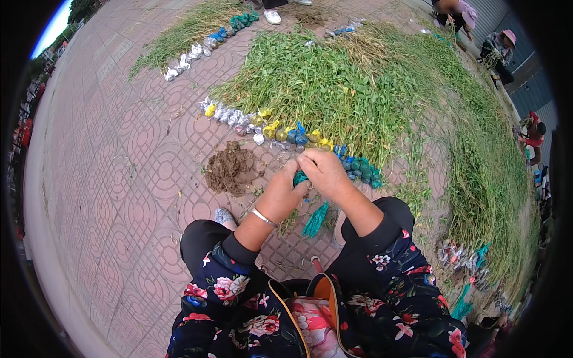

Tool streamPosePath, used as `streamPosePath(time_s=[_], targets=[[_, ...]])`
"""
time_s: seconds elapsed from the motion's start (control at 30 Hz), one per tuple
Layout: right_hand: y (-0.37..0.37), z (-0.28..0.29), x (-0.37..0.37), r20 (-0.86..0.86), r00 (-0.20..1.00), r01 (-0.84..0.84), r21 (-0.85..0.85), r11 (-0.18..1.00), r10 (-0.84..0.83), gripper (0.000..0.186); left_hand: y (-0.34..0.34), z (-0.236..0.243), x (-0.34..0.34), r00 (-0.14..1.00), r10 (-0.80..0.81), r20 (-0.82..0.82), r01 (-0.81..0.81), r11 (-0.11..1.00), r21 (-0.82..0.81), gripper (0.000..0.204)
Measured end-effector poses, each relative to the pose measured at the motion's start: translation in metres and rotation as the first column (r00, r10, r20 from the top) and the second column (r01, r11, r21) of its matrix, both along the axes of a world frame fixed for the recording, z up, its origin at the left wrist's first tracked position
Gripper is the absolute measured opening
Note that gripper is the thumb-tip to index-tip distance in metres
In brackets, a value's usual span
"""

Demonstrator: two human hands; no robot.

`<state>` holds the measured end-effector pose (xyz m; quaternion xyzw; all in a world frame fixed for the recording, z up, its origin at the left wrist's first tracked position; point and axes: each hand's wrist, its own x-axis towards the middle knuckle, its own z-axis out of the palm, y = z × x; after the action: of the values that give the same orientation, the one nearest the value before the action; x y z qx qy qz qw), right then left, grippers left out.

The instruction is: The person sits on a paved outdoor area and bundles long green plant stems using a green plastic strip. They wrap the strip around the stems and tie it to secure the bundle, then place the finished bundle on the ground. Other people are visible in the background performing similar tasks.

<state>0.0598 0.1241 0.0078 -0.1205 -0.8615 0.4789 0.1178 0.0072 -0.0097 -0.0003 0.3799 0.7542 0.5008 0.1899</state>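
Observation:
My left hand [280,194] and my right hand [322,174] meet at chest level, both closed on a small green plastic item [299,178], mostly hidden by my fingers. Below them a loose green plastic bundle [315,219] lies on the paving. Left of my hands is a pile of brown mud [230,168]. Just beyond them a row of knotted small bags, white, yellow [271,130], blue [296,134] and green [364,169], runs along the ends of a large heap of cut green plants [334,77].
More plants with bagged ends lie at upper left [179,42] and along the right [477,197]. A standing person's shoes [273,17] show at top. Several people crouch at right, one in a pink hat [500,51], beside a corrugated wall [525,71]. Pink patterned paving [119,179] spreads left.

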Motion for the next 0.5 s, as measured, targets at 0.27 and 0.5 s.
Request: streamPosePath(time_s=[0.27,0.5], targets=[[0.007,0.006,-0.001,0.109,0.994,0.002,-0.151,0.988,0.015,0.036,0.002,0.002,0.003,0.999,0.031,0.017,-0.032,0.999,0.041,0.024],[0.027,0.016,0.005,0.121,0.99,0.0,-0.499,0.866,0.069,0.047,-0.003,0.018,-0.01,0.471,-0.024,0.882,-0.201,0.97,0.134,0.007]])
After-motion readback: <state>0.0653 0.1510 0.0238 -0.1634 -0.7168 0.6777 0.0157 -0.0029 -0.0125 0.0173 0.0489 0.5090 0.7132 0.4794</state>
